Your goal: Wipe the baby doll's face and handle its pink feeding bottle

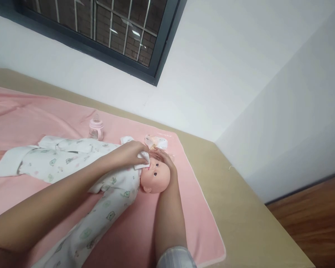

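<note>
A baby doll (156,176) lies on a pink blanket (184,208), dressed in a white printed sleepsuit (111,201). My left hand (134,153) is closed on a small white cloth (143,160) and presses it against the doll's mouth. My right hand (163,157) rests on the far side of the doll's head, fingers curved round it.
A pink baby bottle (96,128) stands behind the doll. A packet of wipes (156,141) lies by the doll's head. A second white printed garment (53,156) is spread at the left. The blanket covers a tan table (245,216) set against white walls under a window.
</note>
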The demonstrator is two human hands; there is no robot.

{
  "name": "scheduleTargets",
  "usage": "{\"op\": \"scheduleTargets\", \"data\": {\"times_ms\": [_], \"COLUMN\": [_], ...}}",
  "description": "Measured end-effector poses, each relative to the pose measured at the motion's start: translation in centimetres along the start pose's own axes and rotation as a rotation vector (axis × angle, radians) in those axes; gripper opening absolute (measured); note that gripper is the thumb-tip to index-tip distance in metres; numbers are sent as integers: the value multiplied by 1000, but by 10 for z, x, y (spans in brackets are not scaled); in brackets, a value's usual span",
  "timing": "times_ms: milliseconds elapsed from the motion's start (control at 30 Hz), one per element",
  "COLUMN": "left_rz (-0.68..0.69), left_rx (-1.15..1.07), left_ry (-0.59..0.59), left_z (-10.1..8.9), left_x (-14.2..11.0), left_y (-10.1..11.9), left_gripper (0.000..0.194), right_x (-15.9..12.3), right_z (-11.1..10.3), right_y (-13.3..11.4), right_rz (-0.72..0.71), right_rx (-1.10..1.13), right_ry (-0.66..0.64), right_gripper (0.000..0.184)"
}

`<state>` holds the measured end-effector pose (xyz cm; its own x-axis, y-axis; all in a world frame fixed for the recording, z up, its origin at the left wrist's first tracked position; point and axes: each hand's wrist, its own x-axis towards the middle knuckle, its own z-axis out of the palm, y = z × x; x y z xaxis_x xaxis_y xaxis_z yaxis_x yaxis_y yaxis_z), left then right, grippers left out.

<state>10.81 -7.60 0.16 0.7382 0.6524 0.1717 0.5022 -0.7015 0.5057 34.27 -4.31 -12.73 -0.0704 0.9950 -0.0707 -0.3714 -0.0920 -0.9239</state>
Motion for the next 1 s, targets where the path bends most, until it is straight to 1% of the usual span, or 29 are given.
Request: {"op": "scheduleTargets", "data": {"times_ms": [167, 333, 500, 633, 900, 1000], "left_rz": [40, 16, 4, 15, 19, 12], "left_rx": [-6, 14, 52, 36, 50, 74], "left_ry": [-86, -95, -64, -57, 8, 25], "left_z": [0, 3, 3, 3, 7, 7], "left_x": [-2, -3, -2, 0, 1, 1], "left_y": [0, 0, -3, -6, -9, -7], "left_gripper": [16, 15, 16, 17, 16, 16], "right_x": [2, 2, 2, 1, -4, -5], "right_z": [0, 0, 1, 2, 4, 5], "right_y": [0, 0, -2, -3, 0, -1], "right_rz": [-14, -13, -6, -14, -9, -9], "right_rx": [-13, -14, -15, -3, -13, -24], "right_ry": [14, 20, 20, 25, 40, 28], "right_gripper": [41, 43, 44, 44, 31, 33]}}
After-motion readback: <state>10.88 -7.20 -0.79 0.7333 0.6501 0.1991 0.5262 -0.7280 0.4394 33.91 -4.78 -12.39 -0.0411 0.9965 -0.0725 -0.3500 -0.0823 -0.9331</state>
